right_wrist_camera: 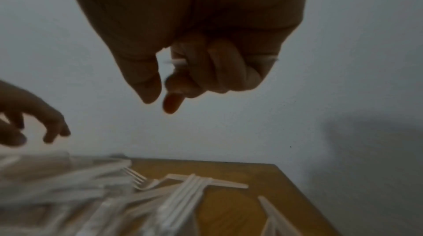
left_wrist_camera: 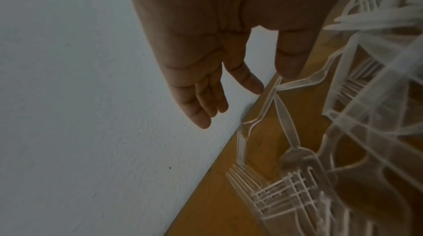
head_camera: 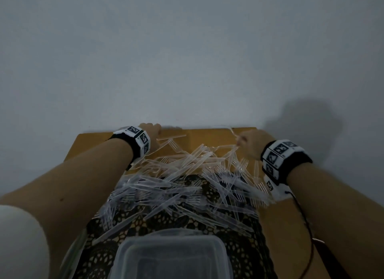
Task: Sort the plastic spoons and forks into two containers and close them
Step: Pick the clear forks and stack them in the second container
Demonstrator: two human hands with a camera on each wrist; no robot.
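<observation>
Clear cutlery point(head_camera: 182, 187) on black lace cloth point(head_camera: 166, 222), ochre table point(head_camera: 207, 136), grey-white wall point(head_camera: 187, 50).

Dim, bluish light throughout; a soft shadow point(head_camera: 307, 120) falls on the wall point(head_camera: 187, 50) beyond the tabletop's point(head_camera: 207, 135) far right corner; wrist views blur toward edges.

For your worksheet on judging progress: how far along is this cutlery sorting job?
Barely begun. Done: nothing visible; the clear container nearest the person has its lid on. In hand: the right hand grips clear cutlery; the left hand reaches, fingers straight, for a fork handle. Left: the heap of cutlery lies unsorted.
</observation>
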